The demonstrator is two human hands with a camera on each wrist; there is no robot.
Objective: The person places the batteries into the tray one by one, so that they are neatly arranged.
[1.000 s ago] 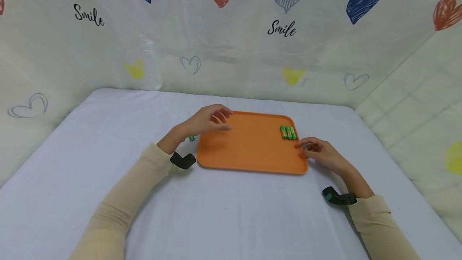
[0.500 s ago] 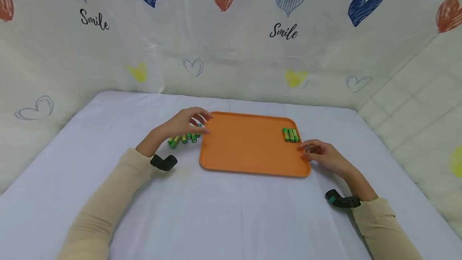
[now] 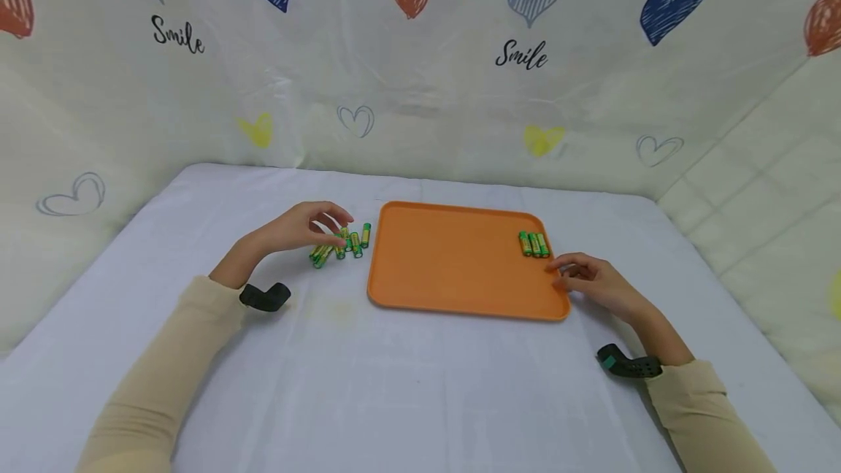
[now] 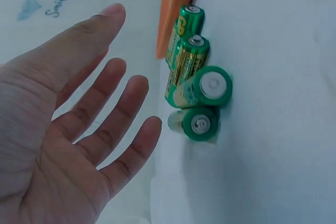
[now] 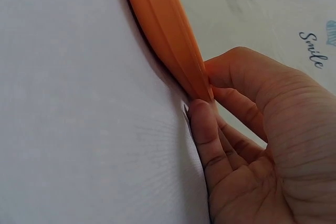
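My left hand [image 3: 305,227] hovers at a heap of green-and-gold batteries [image 3: 320,254] on the cloth, left of the orange tray [image 3: 460,261]. In the left wrist view the left hand's fingers [image 4: 131,98] are spread and loosely bent. They are apart from the batteries [image 4: 194,85] and hold nothing. Three more batteries [image 3: 534,244] lie side by side near the tray's right edge. My right hand [image 3: 594,283] holds that edge of the tray. Its thumb and fingers meet the rim in the right wrist view, where the tray [image 5: 165,24] hides part of the contact.
A white cloth [image 3: 407,385] covers the table. Behind it hangs a pale backdrop [image 3: 447,79] printed with hearts and "Smile". Black wrist devices sit on both wrists, the left device [image 3: 266,297] and the right device [image 3: 628,362], below beige sleeves.
My left hand has moved left, from over the tray to the battery heap, which now shows. The right hand stays at the tray's right edge. The view has shifted slightly.
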